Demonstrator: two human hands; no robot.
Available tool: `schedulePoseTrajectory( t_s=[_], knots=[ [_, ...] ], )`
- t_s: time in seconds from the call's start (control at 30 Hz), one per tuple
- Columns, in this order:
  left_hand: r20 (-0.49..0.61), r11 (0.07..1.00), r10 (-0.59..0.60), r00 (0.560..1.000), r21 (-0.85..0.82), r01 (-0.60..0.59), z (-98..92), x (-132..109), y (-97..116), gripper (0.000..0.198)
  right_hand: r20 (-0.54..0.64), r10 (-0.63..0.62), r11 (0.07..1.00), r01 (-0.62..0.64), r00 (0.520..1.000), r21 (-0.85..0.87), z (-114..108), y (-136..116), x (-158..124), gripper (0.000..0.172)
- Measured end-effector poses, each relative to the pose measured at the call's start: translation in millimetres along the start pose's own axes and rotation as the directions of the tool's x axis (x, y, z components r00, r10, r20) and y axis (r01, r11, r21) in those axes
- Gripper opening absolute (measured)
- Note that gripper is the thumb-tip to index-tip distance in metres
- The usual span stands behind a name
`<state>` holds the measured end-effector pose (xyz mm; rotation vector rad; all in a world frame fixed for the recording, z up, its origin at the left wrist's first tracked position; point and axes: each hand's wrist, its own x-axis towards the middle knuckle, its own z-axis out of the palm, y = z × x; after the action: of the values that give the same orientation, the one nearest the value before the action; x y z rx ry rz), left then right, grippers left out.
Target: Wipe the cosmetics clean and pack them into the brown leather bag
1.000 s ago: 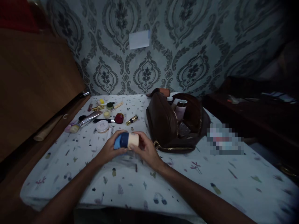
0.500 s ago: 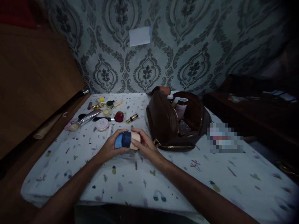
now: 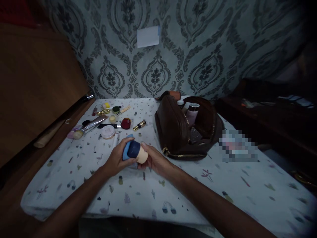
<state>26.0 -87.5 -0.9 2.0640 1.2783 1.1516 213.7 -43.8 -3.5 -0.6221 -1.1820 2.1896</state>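
Over the near middle of the table I hold a small container (image 3: 134,149) with a navy part and a cream part, tilted down to the right. My left hand (image 3: 118,156) is closed round its navy end, with a light blue cloth (image 3: 125,150) between palm and container. At the cream end, my right hand (image 3: 156,159) grips with the thumb on top and the fingers curled underneath. A brown toiletry bag (image 3: 173,122) stands unzipped just right of my hands, with a pinkish bottle (image 3: 192,115) and other bottles upright inside.
Makeup lies at the back left: a clear round compact (image 3: 108,132), a red-lidded jar (image 3: 125,123), a gold and black lipstick (image 3: 140,125), a large brush (image 3: 90,126) and several smaller pieces. A wooden panel (image 3: 37,86) borders the left. A blurred-out item (image 3: 239,147) lies right of the bag.
The container has tipped, its cream end swinging lower. My right hand has shifted its hold on that end, and more of the blue cloth shows above my left hand.
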Motion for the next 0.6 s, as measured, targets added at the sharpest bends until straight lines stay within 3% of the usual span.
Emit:
schedulePoseTrajectory(
  t_s=[0.17,0.33,0.47,0.6],
  knots=[
    [-0.006,0.983,0.142,0.990,0.122,-0.140,0.6,-4.3,-3.6,0.049,0.080,0.098,0.995,-0.099,0.992,0.012,-4.4,0.5,-1.3,0.054],
    [-0.121,0.964,0.209,0.970,0.191,-0.184,0.8,-1.5,0.5,0.032,0.093,0.088,0.990,-0.098,0.992,0.103,-2.9,0.4,-3.2,0.049],
    [-0.207,0.990,0.107,0.972,0.117,-0.084,4.2,-0.2,3.4,0.033,0.001,-0.015,0.993,0.014,1.000,0.121,1.6,-0.7,-2.0,0.046],
    [-0.168,0.998,-0.056,0.984,-0.029,0.051,5.8,-0.2,3.5,0.052,-0.075,-0.155,0.988,0.156,0.985,0.007,3.4,-1.4,-0.3,0.050]
  ],
)
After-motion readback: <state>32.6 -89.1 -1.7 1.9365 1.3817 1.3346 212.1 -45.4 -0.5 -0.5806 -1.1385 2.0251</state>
